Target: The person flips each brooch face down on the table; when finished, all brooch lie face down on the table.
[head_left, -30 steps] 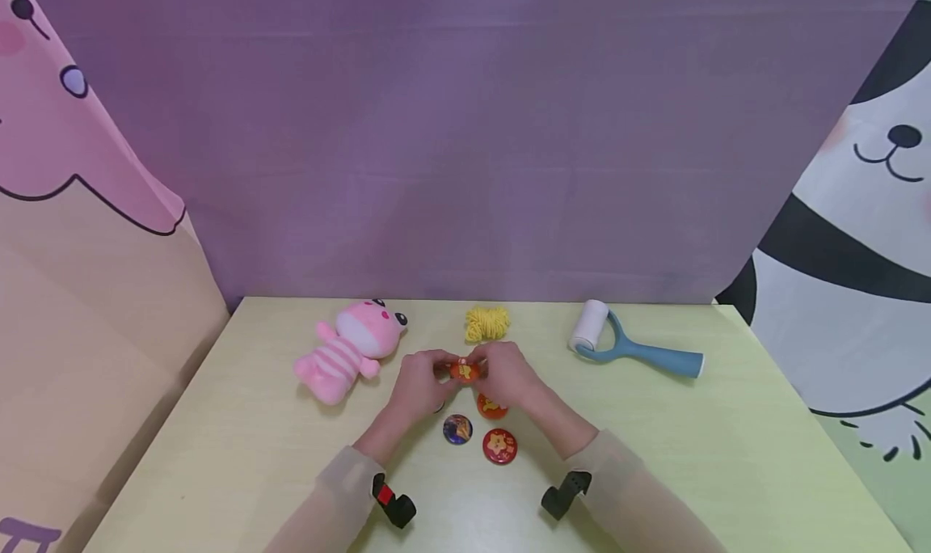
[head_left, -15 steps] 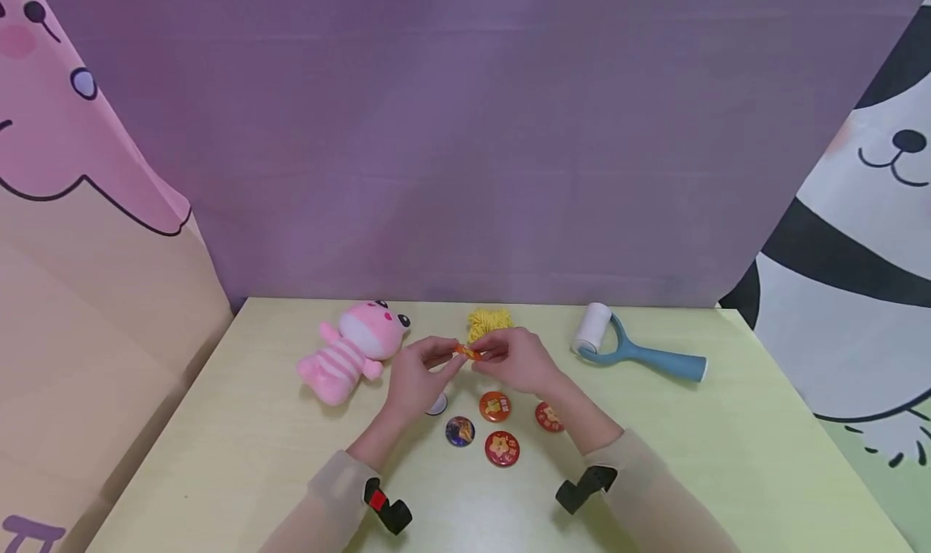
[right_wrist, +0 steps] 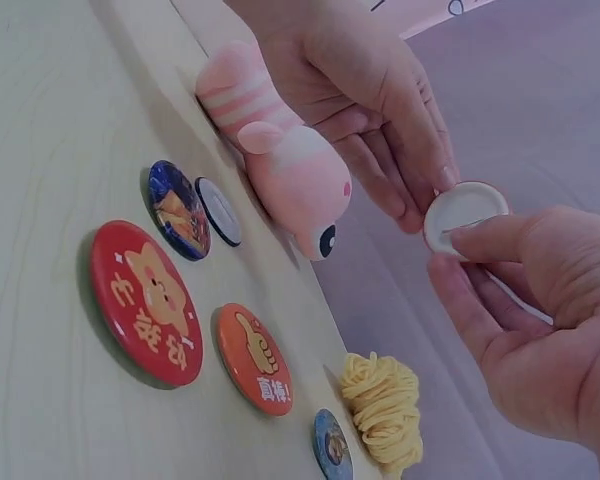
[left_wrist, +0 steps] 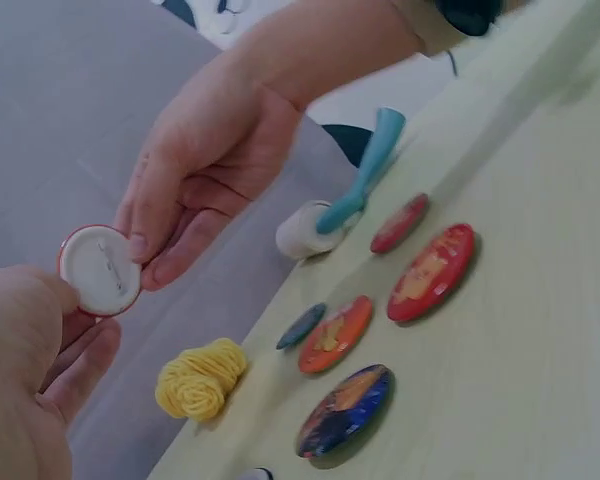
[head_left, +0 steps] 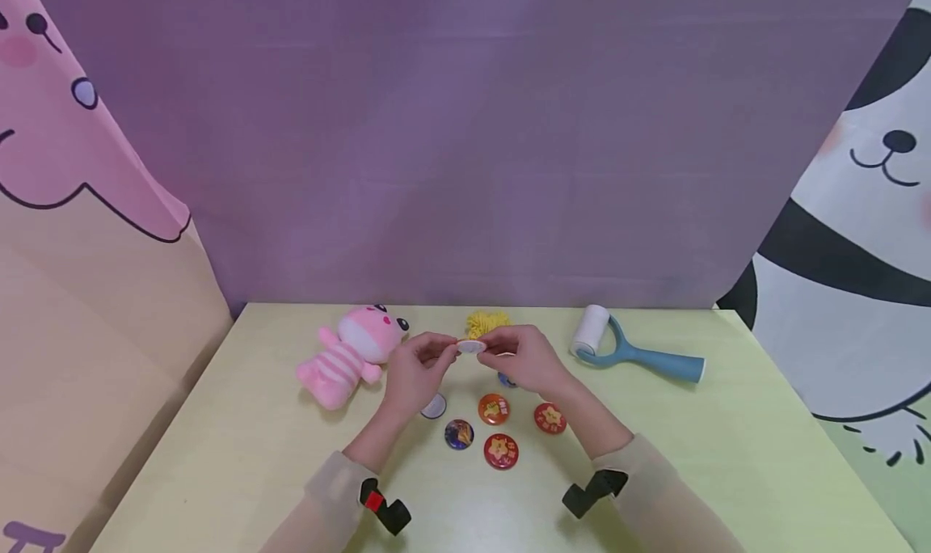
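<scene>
Between both hands a round badge [head_left: 471,347] is held above the table, its white back with a pin showing in the left wrist view [left_wrist: 100,270]. The left hand [head_left: 416,375] pinches one edge of it with thumb and fingers, and the right hand [head_left: 529,362] pinches the opposite edge. Below them lie an orange badge [head_left: 494,409], two red badges [head_left: 501,451] [head_left: 549,418], a blue patterned badge [head_left: 459,434], a white-backed badge [head_left: 433,406] beside the left wrist, and a small blue badge [head_left: 507,380] partly hidden under the right hand.
A pink striped plush toy [head_left: 340,365] lies left of the hands. Yellow yarn [head_left: 486,323] is just behind them. To the right rests a blue-handled roller [head_left: 665,362] with a white roll. A purple cloth [head_left: 465,132] stands behind the table [head_left: 727,456].
Both hands have risen slightly from the badges with the held badge, which has been tilted over from its orange face to its white back. The right hand has shifted right, uncovering more badges.
</scene>
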Action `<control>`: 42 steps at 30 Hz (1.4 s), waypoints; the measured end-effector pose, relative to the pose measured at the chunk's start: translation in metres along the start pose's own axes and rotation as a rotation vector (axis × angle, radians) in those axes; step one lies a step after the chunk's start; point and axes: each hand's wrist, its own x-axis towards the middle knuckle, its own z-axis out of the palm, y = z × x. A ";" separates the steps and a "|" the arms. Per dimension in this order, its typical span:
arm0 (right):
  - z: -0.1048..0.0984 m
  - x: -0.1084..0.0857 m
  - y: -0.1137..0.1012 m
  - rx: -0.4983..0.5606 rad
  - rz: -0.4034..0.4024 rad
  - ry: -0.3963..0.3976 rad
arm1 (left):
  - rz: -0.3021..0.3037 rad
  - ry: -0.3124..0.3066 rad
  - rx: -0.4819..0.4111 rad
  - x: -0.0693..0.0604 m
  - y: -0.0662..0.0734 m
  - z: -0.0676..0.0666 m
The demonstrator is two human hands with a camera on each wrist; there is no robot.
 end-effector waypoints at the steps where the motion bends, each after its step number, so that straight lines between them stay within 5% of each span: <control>1: 0.000 0.000 0.000 0.012 -0.002 0.001 | -0.006 -0.005 -0.017 0.000 0.001 -0.001; 8: 0.001 0.001 0.000 0.048 -0.029 0.018 | -0.031 -0.030 -0.091 0.003 0.004 -0.005; 26: 0.003 -0.002 -0.009 0.184 -0.149 0.068 | -0.048 -0.059 -0.086 0.006 0.018 -0.013; 42: 0.008 -0.005 -0.010 0.048 -0.183 0.080 | -0.097 -0.104 -0.063 0.002 0.015 -0.016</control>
